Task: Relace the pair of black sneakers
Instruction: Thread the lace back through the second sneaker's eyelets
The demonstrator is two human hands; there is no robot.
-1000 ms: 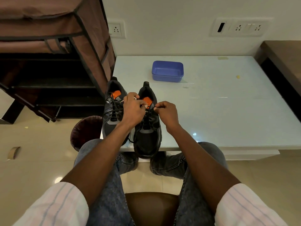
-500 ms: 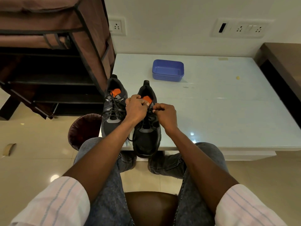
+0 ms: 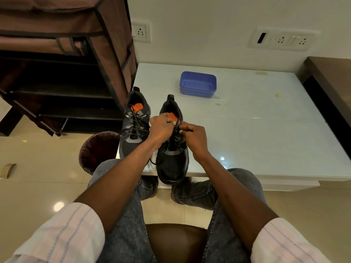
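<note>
Two black sneakers with orange tongue tags stand side by side at the near left corner of the white table, toes toward me. The left sneaker is laced with a black lace. Over the throat of the right sneaker my left hand and my right hand sit close together, fingers curled, each pinching the black lace near the top eyelets. A loose loop of lace hangs by the shoe's left side near the table edge. My hands hide most of the eyelets.
A blue plastic tub sits farther back on the table. A brown fabric shoe rack stands to the left, a dark bin below it by my knee. I sit on a brown stool.
My hands have drawn closer together over the right sneaker's upper eyelets, still on the lace. The view has shifted slightly; the shoes stay in place.
</note>
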